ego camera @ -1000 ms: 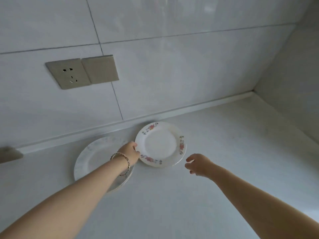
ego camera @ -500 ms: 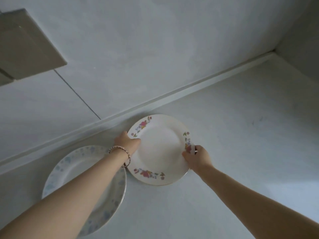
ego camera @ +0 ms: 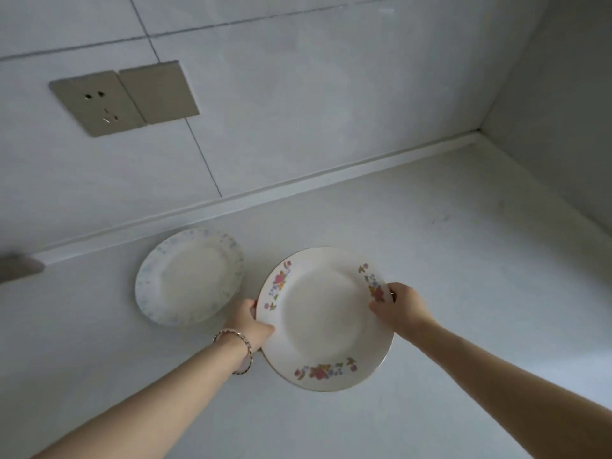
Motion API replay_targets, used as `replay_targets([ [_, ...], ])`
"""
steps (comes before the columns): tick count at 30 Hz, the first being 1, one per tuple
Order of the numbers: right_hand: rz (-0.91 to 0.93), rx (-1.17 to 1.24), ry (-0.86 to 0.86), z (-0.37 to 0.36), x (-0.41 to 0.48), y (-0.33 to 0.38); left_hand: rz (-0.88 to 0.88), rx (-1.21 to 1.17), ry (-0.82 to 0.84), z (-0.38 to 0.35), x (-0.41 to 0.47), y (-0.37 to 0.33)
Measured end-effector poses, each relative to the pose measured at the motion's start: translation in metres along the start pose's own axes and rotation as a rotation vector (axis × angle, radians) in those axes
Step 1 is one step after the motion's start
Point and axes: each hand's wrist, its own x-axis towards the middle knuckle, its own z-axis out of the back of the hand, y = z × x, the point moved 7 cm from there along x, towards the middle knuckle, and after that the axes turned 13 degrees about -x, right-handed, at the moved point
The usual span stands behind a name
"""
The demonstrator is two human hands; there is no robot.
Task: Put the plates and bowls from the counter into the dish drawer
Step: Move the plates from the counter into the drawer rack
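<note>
While both hands clasp one plate by opposite edges, the task appears to be at an early stage, since nothing shown has reached the dish drawer, which lies outside the view, as do any bowls. The flowered plate (ego camera: 326, 321) is held over the counter (ego camera: 463, 260), near its front and apparently lifted clear of it. The left hand (ego camera: 253, 323) grips the left rim with its thumb on top, and the right hand (ego camera: 399, 306) pinches the right rim over a floral spray. The hands are well apart, one on either side of the plate. A second, blue-speckled plate (ego camera: 188, 276) lies flat on the counter just beside the first, close to the wall (ego camera: 298, 94), and has yet to be collected. Both plates are round, shallow and glossy, presumably glazed ceramic, so rigid, smooth and liable to slip or chip. The flowered one has a broad rim with pink and blue sprays and a thin gilt edge, while the other carries a faint ring of pale blue dots. The counter is a pale, matt, stone-like slab that meets large, smooth, grey-white wall tiles at a narrow raised strip (ego camera: 331, 180). A metallic-toned socket (ego camera: 99, 104) and a blank cover plate (ego camera: 159, 91) are set into the tiles. A beaded bracelet (ego camera: 236, 346) circles the left wrist.
</note>
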Motion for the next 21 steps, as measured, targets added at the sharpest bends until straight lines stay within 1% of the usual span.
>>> replay_targets([
  [6, 0.175, -0.113, 0.057, -0.019, -0.091, -0.012, -0.007, -0.160, -0.152, 0.029, -0.116, 0.077],
  [11, 0.307, -0.167, 0.131, -0.059, -0.176, -0.012, 0.049, -0.183, -0.233, 0.065, -0.206, 0.152],
  [15, 0.398, -0.228, 0.222, -0.109, -0.246, 0.000, 0.099, -0.202, -0.328, 0.111, -0.271, 0.219],
  [21, 0.493, -0.299, 0.335, -0.212, -0.344, 0.023, 0.211, -0.276, -0.412, 0.190, -0.343, 0.331],
])
